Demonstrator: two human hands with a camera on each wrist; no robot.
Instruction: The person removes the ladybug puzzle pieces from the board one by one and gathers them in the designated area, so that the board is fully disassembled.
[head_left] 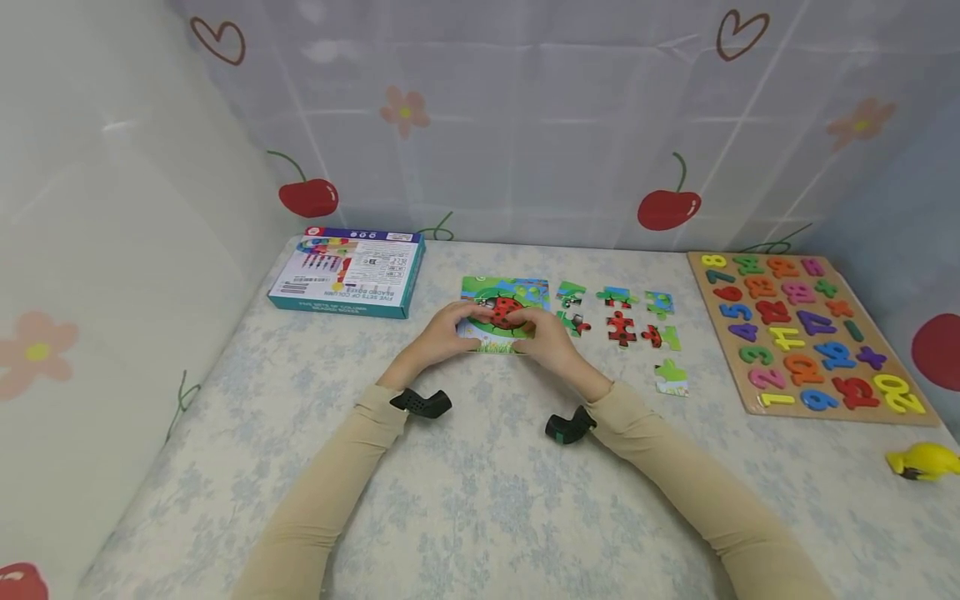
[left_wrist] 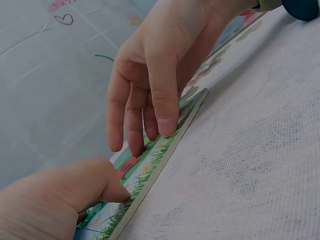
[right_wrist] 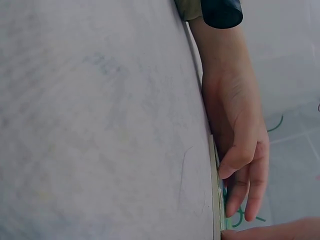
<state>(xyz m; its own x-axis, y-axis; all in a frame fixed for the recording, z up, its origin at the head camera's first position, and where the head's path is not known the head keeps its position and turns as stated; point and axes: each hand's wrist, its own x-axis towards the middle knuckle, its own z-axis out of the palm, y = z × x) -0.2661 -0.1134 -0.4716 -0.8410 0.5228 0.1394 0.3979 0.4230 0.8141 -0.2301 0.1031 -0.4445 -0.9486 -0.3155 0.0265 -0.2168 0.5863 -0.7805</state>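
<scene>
A ladybug picture puzzle board (head_left: 504, 289) lies flat on the table, its grassy edge toward me. My left hand (head_left: 442, 333) rests on its left side, fingers over the picture and thumb near the front edge. From the right, my right hand (head_left: 552, 340) reaches over the board with its fingertips down on or just above the picture. Neither hand visibly grips anything. In the left wrist view the right hand (left_wrist: 155, 75) has loosely bent fingers. The right wrist view shows the left hand (right_wrist: 237, 130) low at the board's edge (right_wrist: 215, 190).
Several loose jigsaw pieces (head_left: 621, 328) lie right of the board, with one corner piece (head_left: 671, 377) nearer me. A wooden number board (head_left: 780, 332) stands farther right, with a yellow toy (head_left: 924, 461) in front of it. A flat boxed set (head_left: 347, 275) sits back left.
</scene>
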